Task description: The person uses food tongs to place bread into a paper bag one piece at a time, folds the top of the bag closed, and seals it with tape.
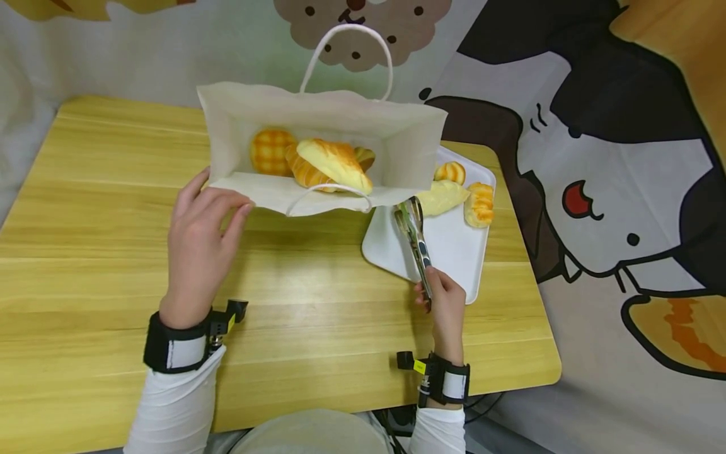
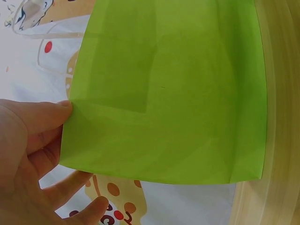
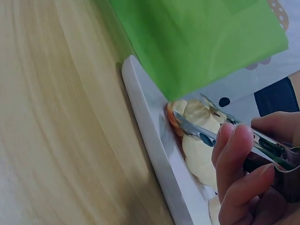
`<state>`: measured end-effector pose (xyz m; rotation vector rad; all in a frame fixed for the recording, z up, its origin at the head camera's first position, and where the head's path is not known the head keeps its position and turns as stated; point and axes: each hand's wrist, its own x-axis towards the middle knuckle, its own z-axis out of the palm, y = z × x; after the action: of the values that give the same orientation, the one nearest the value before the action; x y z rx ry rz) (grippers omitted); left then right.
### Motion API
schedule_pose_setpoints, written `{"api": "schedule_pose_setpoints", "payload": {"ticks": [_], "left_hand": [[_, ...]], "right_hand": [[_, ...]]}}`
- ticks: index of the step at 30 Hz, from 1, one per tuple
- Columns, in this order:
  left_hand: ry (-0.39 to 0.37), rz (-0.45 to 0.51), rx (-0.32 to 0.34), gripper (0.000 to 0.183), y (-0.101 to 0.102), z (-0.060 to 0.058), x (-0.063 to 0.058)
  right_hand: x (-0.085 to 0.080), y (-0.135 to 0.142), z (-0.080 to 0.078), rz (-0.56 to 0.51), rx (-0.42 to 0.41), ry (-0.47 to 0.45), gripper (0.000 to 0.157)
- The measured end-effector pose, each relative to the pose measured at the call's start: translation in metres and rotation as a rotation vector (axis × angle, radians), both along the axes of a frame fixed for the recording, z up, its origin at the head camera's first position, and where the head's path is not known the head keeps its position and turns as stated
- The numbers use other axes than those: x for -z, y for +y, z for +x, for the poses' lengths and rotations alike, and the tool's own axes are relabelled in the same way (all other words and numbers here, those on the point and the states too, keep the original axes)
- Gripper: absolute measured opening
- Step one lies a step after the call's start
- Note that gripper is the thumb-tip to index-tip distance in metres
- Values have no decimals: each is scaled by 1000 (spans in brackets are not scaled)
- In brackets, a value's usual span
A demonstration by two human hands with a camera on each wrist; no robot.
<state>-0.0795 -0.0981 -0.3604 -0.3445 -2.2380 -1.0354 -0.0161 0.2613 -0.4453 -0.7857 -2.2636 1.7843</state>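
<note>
A paper bag (image 1: 255, 104), white inside and green outside, stands on the table with its mouth towards the head camera. Inside lie a round grid-marked bun (image 1: 272, 152), a croissant (image 1: 305, 169), a long loaf (image 1: 331, 161) and a partly hidden brown piece (image 1: 365, 157). At the bag's near left corner my left hand (image 1: 198, 243) pinches the rim, thumb on the green side (image 2: 164, 93). My right hand (image 1: 447, 306) holds metal tongs (image 1: 420, 246), their tips apart beside the bag's right near corner, above the tray. Nothing is between the tips.
A white tray (image 1: 454, 252) sits at the right, partly behind the bag. On it are a small round roll (image 1: 450, 171), a pale long bread (image 1: 443, 197) and a ridged bread (image 1: 479, 205). The wooden table (image 1: 102, 252) reaches a printed cloth (image 1: 170, 57) at the back.
</note>
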Motion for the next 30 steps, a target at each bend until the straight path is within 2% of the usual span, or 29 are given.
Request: {"api": "schedule_pose_setpoints", "payload": {"ticks": [15,23,30], "left_hand": [[-3,-8,-8,11,0,-1,1],[7,-6,-3,10,0,-1,1],[10,-3,-1,9,0,-1,3]], "right_hand": [[-4,1,-9,-23,-12,0,53],[-11,1,-5,39,-29,-2,47],[-29,6,-7,-14,-121,-59,37]]}}
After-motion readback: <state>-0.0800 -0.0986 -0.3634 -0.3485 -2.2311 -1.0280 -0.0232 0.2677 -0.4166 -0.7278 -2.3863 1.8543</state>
